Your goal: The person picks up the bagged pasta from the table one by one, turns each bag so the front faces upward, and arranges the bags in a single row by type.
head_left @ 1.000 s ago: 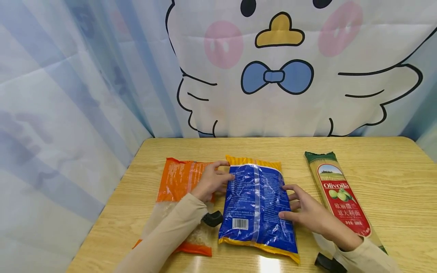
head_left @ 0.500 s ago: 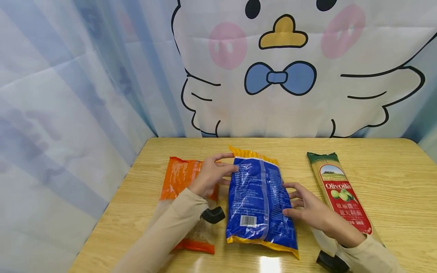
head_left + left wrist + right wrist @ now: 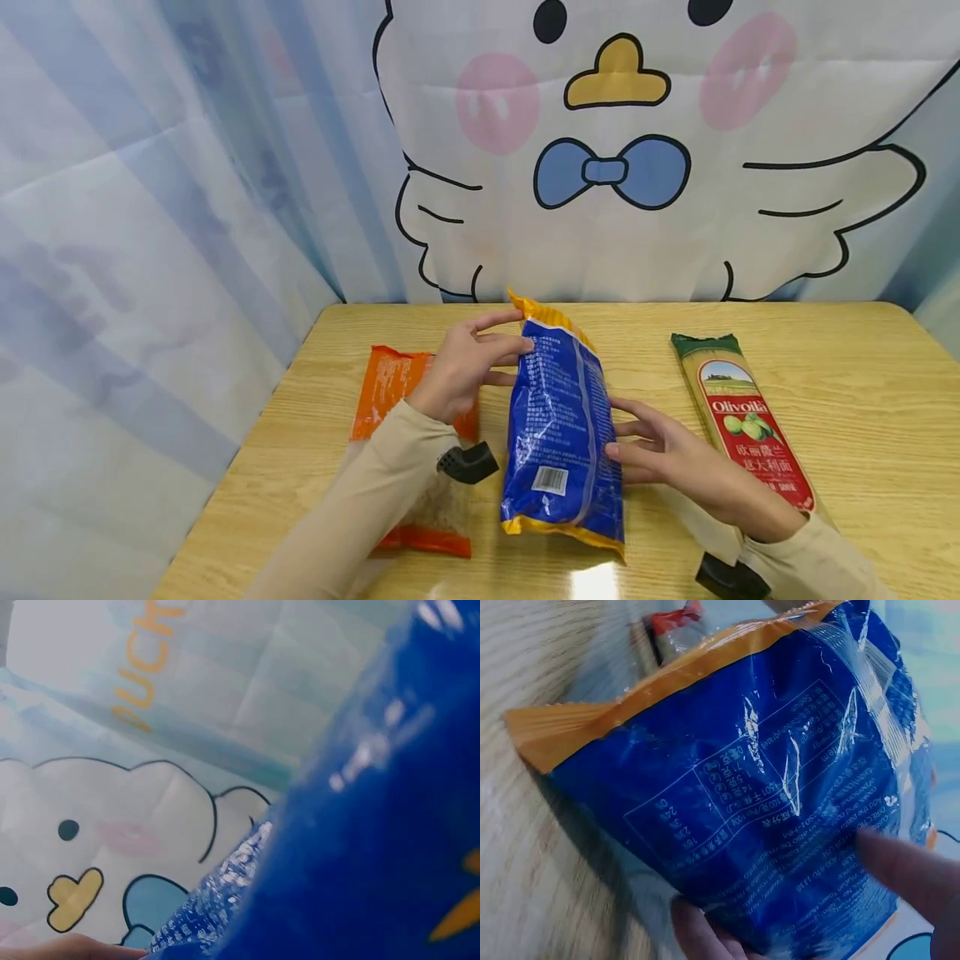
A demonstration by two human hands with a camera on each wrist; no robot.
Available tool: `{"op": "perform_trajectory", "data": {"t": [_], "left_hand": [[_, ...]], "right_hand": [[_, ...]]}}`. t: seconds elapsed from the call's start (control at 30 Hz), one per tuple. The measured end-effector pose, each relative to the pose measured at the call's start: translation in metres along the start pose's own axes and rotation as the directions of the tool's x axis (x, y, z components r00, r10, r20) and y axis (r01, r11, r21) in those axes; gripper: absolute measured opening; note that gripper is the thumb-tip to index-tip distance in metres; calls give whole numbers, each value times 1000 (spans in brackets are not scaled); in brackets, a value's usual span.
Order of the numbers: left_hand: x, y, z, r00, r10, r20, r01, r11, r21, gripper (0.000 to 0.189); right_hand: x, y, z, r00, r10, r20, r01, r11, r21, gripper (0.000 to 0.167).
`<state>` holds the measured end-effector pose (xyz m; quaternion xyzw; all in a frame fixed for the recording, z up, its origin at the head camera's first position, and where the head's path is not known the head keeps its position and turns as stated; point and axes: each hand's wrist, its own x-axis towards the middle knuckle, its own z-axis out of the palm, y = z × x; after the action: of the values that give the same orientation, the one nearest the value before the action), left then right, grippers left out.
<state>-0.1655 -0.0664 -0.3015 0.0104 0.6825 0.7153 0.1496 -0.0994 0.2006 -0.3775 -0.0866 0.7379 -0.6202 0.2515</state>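
Observation:
A blue plastic food bag (image 3: pixel 558 425) with yellow end seals is tilted on the table, its printed back and barcode facing up. Its left edge is raised. My left hand (image 3: pixel 472 362) grips that upper left edge. On the opposite side, my right hand (image 3: pixel 663 454) holds the right edge, thumb on the printed face and fingers beneath. The right wrist view shows that thumb (image 3: pixel 907 870) over the printed text. Much of the left wrist view is filled by the bag's blue surface (image 3: pixel 360 825), and the left fingers are mostly out of sight there.
An orange and clear bag (image 3: pixel 390 387) lies left of the blue bag, partly covered by my left arm. To the right lies an Olivoilà pasta pack (image 3: pixel 750 425), partly behind my right hand. A printed curtain (image 3: pixel 600 242) hangs behind the wooden table (image 3: pixel 862 367).
The blue bag has gone from lying flat to tilted, its left edge and top corner rising. My left hand has moved up and slightly right with it; my right hand stays at the right edge.

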Motion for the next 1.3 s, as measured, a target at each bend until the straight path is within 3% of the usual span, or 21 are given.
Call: {"op": "perform_trajectory", "data": {"t": [0.17, 0.3, 0.57, 0.77, 1.07, 1.3], "left_hand": [[-3, 8, 2, 1000, -11, 7, 12, 998, -60, 45], [-7, 13, 7, 1000, -8, 13, 9, 998, -59, 44], [-14, 20, 21, 996, 47, 73, -44, 998, -47, 44], [-12, 18, 28, 994, 68, 86, -64, 997, -46, 43], [-8, 11, 34, 993, 72, 97, -71, 997, -10, 43], [-5, 7, 35, 992, 78, 97, -80, 997, 17, 41]], "right_hand": [[-1, -7, 4, 1000, -19, -7, 19, 1000, -13, 77], [-1, -13, 6, 998, -60, 3, 60, 998, 27, 77], [-4, -19, 11, 995, -84, 62, 81, 995, 55, 87], [1, -18, 19, 995, -99, 10, 98, 994, 53, 93], [17, -12, 29, 986, -166, -10, 166, 971, 171, 95], [15, -11, 29, 978, -207, -39, 211, 966, 153, 91]]}}
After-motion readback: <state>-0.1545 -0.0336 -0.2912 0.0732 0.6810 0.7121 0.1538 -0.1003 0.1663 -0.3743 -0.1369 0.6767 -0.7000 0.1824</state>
